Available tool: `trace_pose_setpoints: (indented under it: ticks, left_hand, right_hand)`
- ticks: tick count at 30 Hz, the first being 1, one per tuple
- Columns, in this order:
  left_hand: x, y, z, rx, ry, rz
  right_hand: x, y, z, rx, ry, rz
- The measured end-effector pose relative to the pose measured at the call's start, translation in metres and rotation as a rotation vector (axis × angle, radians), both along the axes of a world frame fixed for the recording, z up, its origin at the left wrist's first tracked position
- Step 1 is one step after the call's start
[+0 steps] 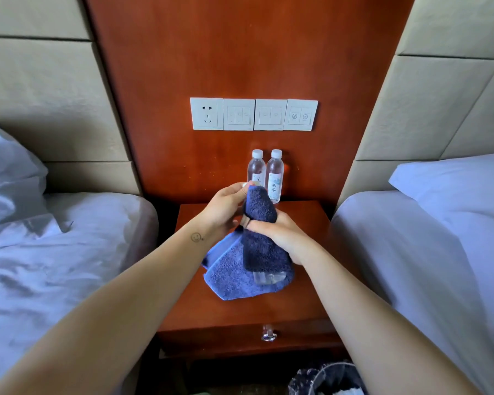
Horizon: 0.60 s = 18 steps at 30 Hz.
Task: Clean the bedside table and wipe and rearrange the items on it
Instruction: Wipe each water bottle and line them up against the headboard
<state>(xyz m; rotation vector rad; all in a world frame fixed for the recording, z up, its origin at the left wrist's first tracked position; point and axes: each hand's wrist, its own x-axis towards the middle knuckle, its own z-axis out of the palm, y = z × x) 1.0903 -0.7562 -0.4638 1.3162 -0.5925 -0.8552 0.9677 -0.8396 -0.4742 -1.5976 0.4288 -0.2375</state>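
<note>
I have both hands up over the middle of the one bedside table. My left hand is curled round the top end of the one blue cloth, toward 12 o'clock. My right hand is clenched round the cloth lower down, its thumb across the dark fold. Inside the wrap is a clear wrapped bottle. Only its bare lower end shows, poking out toward 5 o'clock, and it lies tilted, clear of the table top. The rest of the cloth hangs loose under my hands toward 6 o'clock.

That makes three bottles in all. The other two stand upright at the table's 12 o'clock edge against the wood panel, touching side by side: the left bottle and the right bottle, each with a white cap.

Above them, further toward 12, sit four white wall plates in one row: one socket and three switch plates. One drawer knob is at the table's 6 o'clock face. There are two beds, the left bed at 9 o'clock and the right bed at 3. One bin sits at 5 o'clock on the floor.
</note>
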Motion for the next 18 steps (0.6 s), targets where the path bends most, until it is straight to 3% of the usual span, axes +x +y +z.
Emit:
trace_pose_setpoints:
  ticks: [3, 5, 7, 9, 11, 15, 18]
  left_hand:
    - [-0.003, -0.001, 0.0, 0.007, -0.021, 0.124]
    - [-0.003, -0.001, 0.002, -0.073, 0.069, 0.189]
    - [-0.003, -0.001, 0.007, -0.091, 0.159, 0.306]
    - [0.001, 0.001, 0.008, -0.047, 0.227, 0.451]
    - [0.007, 0.005, 0.009, -0.042, 0.28, 0.511]
    - [0.018, 0.015, 0.005, -0.045, 0.301, 0.451]
    - [0.023, 0.024, 0.003, -0.06, 0.288, 0.403]
  right_hand:
    - [0.008, 0.004, -0.006, -0.216, 0.022, -0.115]
    - [0.013, 0.009, -0.014, -0.407, 0.132, -0.229]
    - [0.013, 0.018, -0.02, -0.763, 0.263, -0.388]
    - [0.012, 0.026, -0.029, -1.182, 0.265, -0.5]
    - [0.011, 0.028, -0.031, -1.345, 0.26, -0.527]
    - [0.006, 0.014, -0.012, -0.951, 0.42, -0.245]
    - [-0.005, 0.002, -0.011, -0.533, 0.351, -0.081]
